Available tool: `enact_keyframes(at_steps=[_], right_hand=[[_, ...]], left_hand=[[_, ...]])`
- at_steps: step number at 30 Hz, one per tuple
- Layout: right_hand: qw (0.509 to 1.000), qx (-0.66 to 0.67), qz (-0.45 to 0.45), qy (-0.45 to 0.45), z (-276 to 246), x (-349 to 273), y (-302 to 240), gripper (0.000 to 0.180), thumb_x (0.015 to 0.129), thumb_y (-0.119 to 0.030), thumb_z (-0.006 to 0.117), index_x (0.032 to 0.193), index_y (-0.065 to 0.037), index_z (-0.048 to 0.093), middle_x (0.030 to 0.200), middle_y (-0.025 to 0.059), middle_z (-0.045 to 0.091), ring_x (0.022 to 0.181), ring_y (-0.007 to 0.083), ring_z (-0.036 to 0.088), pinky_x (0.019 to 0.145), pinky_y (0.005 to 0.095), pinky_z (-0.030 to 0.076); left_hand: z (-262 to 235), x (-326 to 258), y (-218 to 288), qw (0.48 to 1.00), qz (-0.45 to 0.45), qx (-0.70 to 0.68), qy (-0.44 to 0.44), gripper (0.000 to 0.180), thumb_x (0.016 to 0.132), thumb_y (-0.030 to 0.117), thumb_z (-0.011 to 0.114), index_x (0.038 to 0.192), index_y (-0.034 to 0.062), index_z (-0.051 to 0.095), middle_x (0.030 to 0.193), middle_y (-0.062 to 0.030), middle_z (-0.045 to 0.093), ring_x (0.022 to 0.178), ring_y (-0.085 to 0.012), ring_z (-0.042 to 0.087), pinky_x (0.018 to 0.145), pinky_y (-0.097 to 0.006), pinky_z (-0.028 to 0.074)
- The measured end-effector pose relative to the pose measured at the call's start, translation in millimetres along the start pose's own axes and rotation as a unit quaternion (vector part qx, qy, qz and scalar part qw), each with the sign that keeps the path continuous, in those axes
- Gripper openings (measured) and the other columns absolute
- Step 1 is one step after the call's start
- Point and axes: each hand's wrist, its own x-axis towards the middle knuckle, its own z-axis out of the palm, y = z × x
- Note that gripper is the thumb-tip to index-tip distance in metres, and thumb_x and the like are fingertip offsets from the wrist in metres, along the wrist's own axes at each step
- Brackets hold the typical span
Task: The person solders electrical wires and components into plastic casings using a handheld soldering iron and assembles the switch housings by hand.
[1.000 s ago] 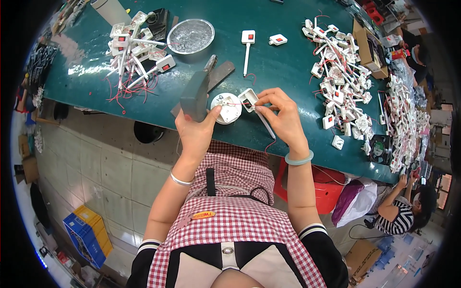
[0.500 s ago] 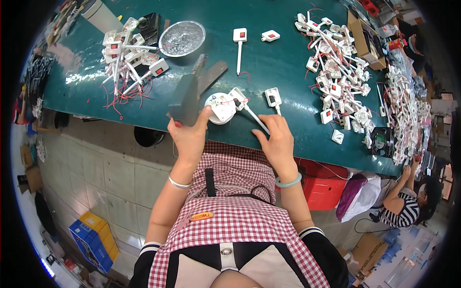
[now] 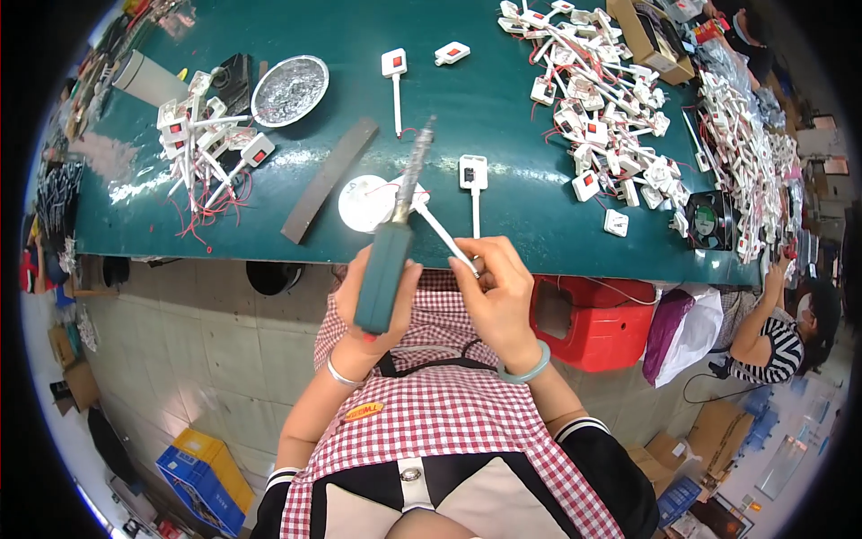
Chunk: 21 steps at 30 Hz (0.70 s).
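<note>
My left hand (image 3: 401,301) is wrapped round the green handle of a soldering iron (image 3: 384,274). Its metal barrel points away from me, over the work. My right hand (image 3: 501,301) pinches the white stem (image 3: 447,235) of a switch piece. That piece's head lies beside a round white disc (image 3: 364,205), partly hidden behind the iron; whether the tip touches it I cannot tell. Just to the right lies another opened switch piece (image 3: 473,172), its stem toward me. Farther back are a stemmed piece with a red rocker switch (image 3: 393,63) and a loose switch housing (image 3: 452,54).
A flat dark bar (image 3: 330,180) lies left of the disc, near a shiny round dish (image 3: 290,92). Heaps of switch pieces with red wires lie at left (image 3: 202,148) and right (image 3: 597,117). A red stool (image 3: 597,328) stands below the table edge; another person (image 3: 777,337) sits at right.
My left hand has brought the soldering iron rightward, from beside the disc to over the switch piece. My right fingers have closed on the stem. The whole view has shifted somewhat.
</note>
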Motion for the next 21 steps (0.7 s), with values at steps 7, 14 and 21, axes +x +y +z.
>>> enact_keyframes(at_steps=[7,14,21], right_hand=[[0.995,0.049,-0.076,0.035,8.1,-1.8,7.5,0.024,0.082,0.005,0.071,0.104,0.001,0.066,0.099,0.0128,0.067,0.072,0.0184,0.066,0.060,0.0277,0.054],[0.985,0.047,-0.167,0.000,-8.7,-0.7,11.3,0.035,0.078,0.008,0.071,0.113,0.003,0.068,0.108,0.0192,0.069,0.091,0.0283,0.070,0.075,0.0340,0.058],[0.978,0.007,-0.199,0.053,-5.0,-1.8,27.4,0.018,0.081,0.000,0.071,0.099,0.001,0.070,0.085,0.0113,0.064,0.072,0.0264,0.066,0.061,0.0356,0.054]], left_hand=[[30.1,9.9,-3.3,0.980,-0.082,-0.182,-0.025,0.031,0.084,-0.001,0.074,0.113,-0.0071,0.062,0.098,-0.0144,0.070,0.080,-0.0172,0.070,0.071,-0.029,0.056],[41.9,13.0,2.3,0.935,-0.218,-0.279,0.024,0.031,0.085,-0.003,0.071,0.115,-0.0026,0.062,0.107,-0.0085,0.070,0.093,-0.0155,0.068,0.086,-0.029,0.054],[45.2,16.1,-25.5,0.926,-0.230,-0.290,0.070,0.038,0.088,-0.011,0.061,0.125,-0.0046,0.053,0.119,-0.0096,0.059,0.107,-0.0193,0.061,0.097,-0.035,0.050]])
